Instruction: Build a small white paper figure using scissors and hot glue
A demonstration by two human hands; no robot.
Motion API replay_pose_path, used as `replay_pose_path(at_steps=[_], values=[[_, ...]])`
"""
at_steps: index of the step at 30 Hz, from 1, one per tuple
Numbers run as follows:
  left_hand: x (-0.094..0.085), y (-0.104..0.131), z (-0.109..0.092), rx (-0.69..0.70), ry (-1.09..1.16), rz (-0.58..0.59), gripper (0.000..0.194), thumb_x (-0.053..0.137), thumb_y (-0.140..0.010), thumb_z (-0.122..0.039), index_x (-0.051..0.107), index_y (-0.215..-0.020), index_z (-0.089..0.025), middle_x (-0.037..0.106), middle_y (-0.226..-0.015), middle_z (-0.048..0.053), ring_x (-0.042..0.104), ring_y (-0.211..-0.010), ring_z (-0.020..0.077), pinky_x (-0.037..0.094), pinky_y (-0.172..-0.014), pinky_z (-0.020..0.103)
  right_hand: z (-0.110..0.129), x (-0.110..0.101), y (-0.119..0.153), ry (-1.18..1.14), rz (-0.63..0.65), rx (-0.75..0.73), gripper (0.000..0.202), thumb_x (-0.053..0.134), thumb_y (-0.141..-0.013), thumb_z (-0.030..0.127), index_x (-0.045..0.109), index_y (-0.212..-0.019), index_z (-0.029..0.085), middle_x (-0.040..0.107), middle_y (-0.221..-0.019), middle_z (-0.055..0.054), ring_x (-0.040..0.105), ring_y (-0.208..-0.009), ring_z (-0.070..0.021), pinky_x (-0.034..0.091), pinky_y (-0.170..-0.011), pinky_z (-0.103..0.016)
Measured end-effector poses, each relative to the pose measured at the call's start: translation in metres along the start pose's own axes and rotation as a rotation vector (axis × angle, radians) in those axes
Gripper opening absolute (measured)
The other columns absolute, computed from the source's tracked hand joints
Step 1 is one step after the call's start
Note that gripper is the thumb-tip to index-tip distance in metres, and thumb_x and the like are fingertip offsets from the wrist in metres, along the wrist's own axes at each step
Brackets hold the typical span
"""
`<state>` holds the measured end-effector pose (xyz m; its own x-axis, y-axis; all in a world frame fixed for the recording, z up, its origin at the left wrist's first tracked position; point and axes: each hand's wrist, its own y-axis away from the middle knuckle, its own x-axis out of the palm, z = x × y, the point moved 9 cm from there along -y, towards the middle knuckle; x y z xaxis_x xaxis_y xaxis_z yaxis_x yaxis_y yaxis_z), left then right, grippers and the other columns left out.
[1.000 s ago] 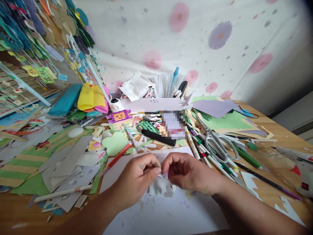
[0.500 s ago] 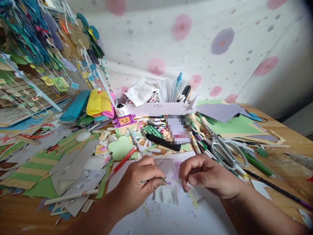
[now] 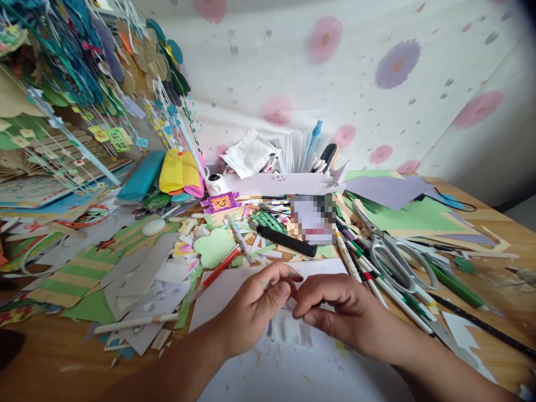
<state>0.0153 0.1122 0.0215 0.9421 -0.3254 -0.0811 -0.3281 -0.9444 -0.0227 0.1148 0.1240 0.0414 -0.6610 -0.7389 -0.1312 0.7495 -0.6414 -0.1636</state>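
Observation:
My left hand and my right hand meet over a stained white sheet of paper. The left fingers are curled, with the thumb against them; whatever they hold is hidden. My right thumb and index finger close together beside the left fingertips, and what lies in them is too small to make out. Below the fingertips, a small white cloth-like square rests on the sheet, partly covered by the right hand. Dark green smudges show on the left fingers.
Scissors and markers lie at the right. A black utility knife and a red marker sit beyond the hands. Paper scraps pile up at the left. A white box of pens stands behind.
My hands have come together; the right one moved left until its fingertips reached the left ones. The white piece near the right fingers is no longer visible there. The view has shifted slightly.

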Motion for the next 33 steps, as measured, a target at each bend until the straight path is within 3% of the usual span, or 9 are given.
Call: replay_pose_path(at_steps=[4,9,14,19,23,26,29,33], values=[[0.003,-0.001,0.017,-0.148,0.122,0.001,0.033,0.051,-0.090,-0.050,0.052,-0.080,-0.018,0.042,-0.066,-0.005,0.038,-0.052,0.0078,0.032,-0.047,0.020,-0.011,0.001,-0.002,-0.112,-0.019,0.062,0.010,0.065,-0.086,0.023,0.070,-0.082,0.015,0.066,-0.077,-0.003,0.058,-0.069,-0.0102,0.047,-0.066,-0.021],[0.000,0.001,0.017,-0.188,0.057,0.018,0.032,0.057,-0.086,-0.046,0.052,-0.072,-0.018,0.028,-0.054,-0.009,0.024,-0.045,0.0069,0.019,-0.043,0.022,-0.023,-0.008,-0.002,-0.322,-0.090,0.161,0.012,0.076,-0.076,0.021,0.066,-0.079,0.014,0.060,-0.067,0.003,0.050,-0.059,-0.0057,0.042,-0.057,-0.017],[-0.004,0.000,0.010,-0.172,-0.019,0.002,0.032,0.056,-0.086,-0.046,0.063,-0.075,-0.016,0.033,-0.056,-0.006,0.026,-0.048,0.0089,0.020,-0.046,0.024,-0.026,-0.015,-0.003,-0.454,-0.136,0.176,0.016,0.080,-0.071,0.018,0.067,-0.080,0.015,0.062,-0.068,0.003,0.054,-0.059,-0.0058,0.044,-0.057,-0.017],[0.000,0.001,0.019,-0.215,0.037,0.011,0.043,0.047,-0.090,-0.051,0.061,-0.069,-0.016,0.047,-0.057,-0.001,0.028,-0.049,0.0098,0.021,-0.047,0.026,-0.022,-0.012,-0.004,-0.487,-0.100,0.133,0.012,0.077,-0.073,0.013,0.067,-0.081,0.014,0.064,-0.070,0.002,0.056,-0.061,-0.0061,0.044,-0.058,-0.018],[0.003,0.001,0.019,-0.228,0.107,0.033,0.043,0.054,-0.087,-0.050,0.052,-0.059,-0.017,0.036,-0.049,-0.005,0.027,-0.047,0.0090,0.020,-0.047,0.025,-0.019,-0.009,-0.004,-0.484,-0.073,0.118,0.012,0.074,-0.075,0.009,0.066,-0.082,0.014,0.064,-0.074,0.002,0.055,-0.063,-0.0048,0.043,-0.060,-0.016],[-0.002,0.000,0.016,-0.214,0.069,0.004,0.031,0.063,-0.081,-0.042,0.057,-0.064,-0.016,0.032,-0.053,-0.007,0.025,-0.049,0.0087,0.018,-0.045,0.024,-0.020,-0.011,-0.004,-0.454,-0.071,0.125,0.013,0.074,-0.075,0.011,0.065,-0.083,0.014,0.065,-0.077,0.001,0.057,-0.066,-0.0059,0.044,-0.061,-0.017],[-0.008,-0.001,0.012,-0.164,0.016,-0.024,0.026,0.061,-0.082,-0.036,0.058,-0.065,-0.017,0.037,-0.054,-0.006,0.029,-0.049,0.0089,0.022,-0.046,0.023,-0.025,-0.018,-0.004,-0.418,-0.107,0.149,0.018,0.077,-0.072,0.016,0.064,-0.083,0.014,0.065,-0.077,0.000,0.056,-0.066,-0.0074,0.045,-0.061,-0.019],[-0.004,-0.001,0.018,-0.201,0.029,0.038,0.022,0.055,-0.087,-0.034,0.054,-0.072,-0.017,0.056,-0.063,-0.001,0.046,-0.054,0.0108,0.036,-0.052,0.023,-0.033,-0.029,-0.003,-0.383,-0.205,0.193,0.023,0.081,-0.067,0.021,0.063,-0.080,0.015,0.060,-0.072,0.002,0.052,-0.063,-0.0073,0.042,-0.059,-0.019]])
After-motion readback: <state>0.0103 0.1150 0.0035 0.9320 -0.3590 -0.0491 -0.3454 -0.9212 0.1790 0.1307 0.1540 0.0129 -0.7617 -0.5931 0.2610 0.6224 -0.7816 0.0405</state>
